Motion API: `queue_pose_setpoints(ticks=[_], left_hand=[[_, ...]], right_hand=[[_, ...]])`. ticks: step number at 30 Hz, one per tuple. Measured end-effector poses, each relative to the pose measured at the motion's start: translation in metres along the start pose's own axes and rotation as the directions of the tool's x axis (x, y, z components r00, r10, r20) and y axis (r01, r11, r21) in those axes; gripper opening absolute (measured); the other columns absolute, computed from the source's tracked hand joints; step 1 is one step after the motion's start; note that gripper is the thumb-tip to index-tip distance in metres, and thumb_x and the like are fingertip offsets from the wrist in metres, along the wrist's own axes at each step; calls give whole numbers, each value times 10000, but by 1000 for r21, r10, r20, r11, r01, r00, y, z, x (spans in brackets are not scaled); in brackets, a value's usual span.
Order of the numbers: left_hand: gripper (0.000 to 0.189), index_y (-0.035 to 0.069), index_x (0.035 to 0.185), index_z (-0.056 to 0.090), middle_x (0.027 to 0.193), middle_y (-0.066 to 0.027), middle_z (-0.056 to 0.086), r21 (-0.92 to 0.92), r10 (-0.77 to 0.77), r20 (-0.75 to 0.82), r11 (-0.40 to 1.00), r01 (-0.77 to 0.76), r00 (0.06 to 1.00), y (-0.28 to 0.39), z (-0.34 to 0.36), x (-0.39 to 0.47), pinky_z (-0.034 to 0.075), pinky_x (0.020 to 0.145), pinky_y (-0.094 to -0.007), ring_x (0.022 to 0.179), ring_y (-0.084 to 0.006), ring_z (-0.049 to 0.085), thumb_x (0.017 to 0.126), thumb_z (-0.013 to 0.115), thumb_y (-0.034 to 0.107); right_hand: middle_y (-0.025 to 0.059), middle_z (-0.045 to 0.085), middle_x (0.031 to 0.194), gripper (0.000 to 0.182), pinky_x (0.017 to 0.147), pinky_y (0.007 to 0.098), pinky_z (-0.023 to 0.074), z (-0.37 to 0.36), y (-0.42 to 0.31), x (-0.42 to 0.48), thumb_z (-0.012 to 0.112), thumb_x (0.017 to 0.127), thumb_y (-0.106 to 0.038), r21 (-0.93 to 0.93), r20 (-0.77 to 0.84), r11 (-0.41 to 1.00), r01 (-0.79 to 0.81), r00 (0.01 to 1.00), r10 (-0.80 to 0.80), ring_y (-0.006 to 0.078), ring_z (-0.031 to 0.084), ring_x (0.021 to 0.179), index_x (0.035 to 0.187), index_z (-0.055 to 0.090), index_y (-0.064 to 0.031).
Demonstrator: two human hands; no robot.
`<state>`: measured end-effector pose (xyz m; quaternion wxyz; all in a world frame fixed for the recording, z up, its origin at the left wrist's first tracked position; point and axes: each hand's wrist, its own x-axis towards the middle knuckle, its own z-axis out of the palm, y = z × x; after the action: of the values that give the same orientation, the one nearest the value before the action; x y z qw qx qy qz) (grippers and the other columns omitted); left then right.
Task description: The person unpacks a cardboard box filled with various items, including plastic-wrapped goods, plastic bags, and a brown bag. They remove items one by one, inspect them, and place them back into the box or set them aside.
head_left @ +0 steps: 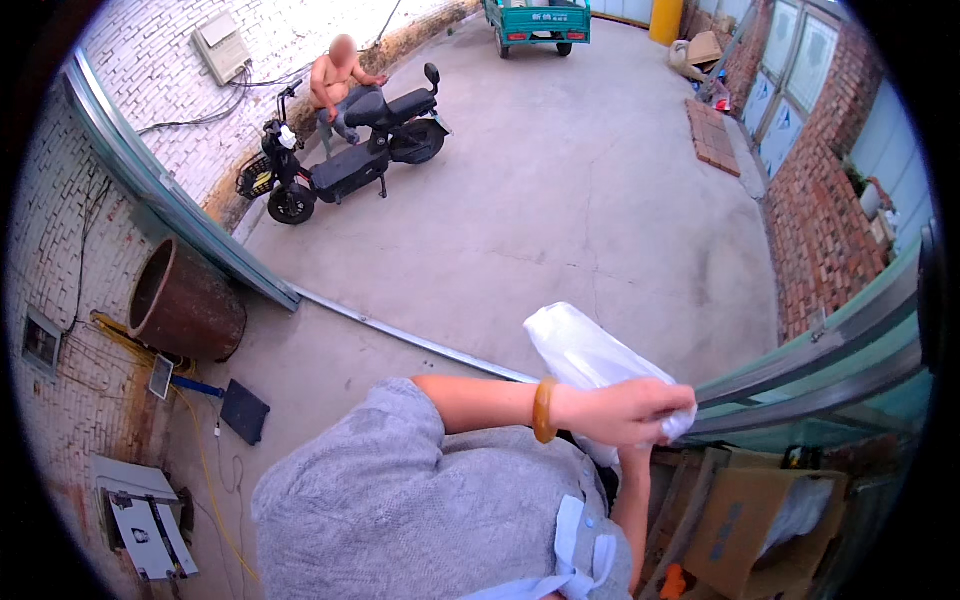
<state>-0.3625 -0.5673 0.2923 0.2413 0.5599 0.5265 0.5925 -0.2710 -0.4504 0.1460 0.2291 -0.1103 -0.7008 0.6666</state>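
Observation:
My left hand [634, 411], with an amber-coloured bangle [544, 409] at its wrist, is closed on the gathered end of a white plastic bag [585, 345]. The bag slants away from the hand toward the upper left, over the doorway's floor track. From below, my right forearm [634, 510] rises to meet the same spot. My right hand is hidden behind the left one and the bag, so its grip does not show.
A metal-framed glass door [817, 367] is close on the right, with a cardboard box [742, 532] below it. Left stand a large brown pot [191, 307] and a solar panel [244, 411]. Outside, a person [337, 79] sits behind an electric scooter [352, 165]; a green cargo tricycle [537, 22] stands farther off.

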Motion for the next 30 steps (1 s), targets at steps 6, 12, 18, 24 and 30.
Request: queue_pose_setpoints(ticks=[6, 12, 18, 24, 30], left_hand=[[369, 22, 1131, 493, 963, -128, 547, 342, 22, -147, 939, 30, 989, -4, -51, -9, 419, 850, -358, 930, -268, 552, 817, 570, 201], [879, 30, 1288, 408, 1206, -157, 472, 525, -23, -161, 845, 105, 987, -32, -81, -50, 364, 946, -387, 1091, -277, 483, 652, 739, 538], [869, 25, 1278, 424, 1222, -166, 510, 590, -284, 99, 789, 173, 954, -39, -65, -69, 389, 941, -400, 1148, -308, 488, 654, 733, 545], [617, 38, 1153, 528, 1051, -188, 612, 227, -376, 233, 918, 326, 897, -66, -26, -75, 455, 822, -382, 954, -333, 588, 745, 677, 476], [333, 39, 963, 618, 817, -151, 650, 238, -536, 99, 831, 503, 838, -105, -14, -64, 469, 733, -368, 789, -274, 617, 869, 571, 354]], right_hand=[[62, 620, 931, 267, 688, 300, 491, -22, -18, 13, 569, 872, -135, 31, 301, 976, -214, 934, 195, 182, 622, 806, 1097, 573, 8], [57, 625, 832, 76, 643, 297, 507, -15, -76, 15, 599, 846, -52, 135, 116, 964, -228, 970, 213, 157, 616, 729, 893, 610, 8], [66, 604, 781, 162, 616, 293, 480, -31, -62, 17, 521, 921, -168, -1, 222, 989, -145, 965, 142, 174, 585, 606, 887, 578, -21], [50, 610, 890, 177, 767, 298, 457, -30, -58, 26, 542, 912, -189, 345, 394, 804, -483, 853, 343, 140, 562, 852, 925, 604, -23], [61, 598, 1025, 257, 844, 327, 466, -31, -33, 44, 568, 909, -247, 510, -42, 696, -506, 793, 607, 172, 571, 950, 1045, 583, -29]])
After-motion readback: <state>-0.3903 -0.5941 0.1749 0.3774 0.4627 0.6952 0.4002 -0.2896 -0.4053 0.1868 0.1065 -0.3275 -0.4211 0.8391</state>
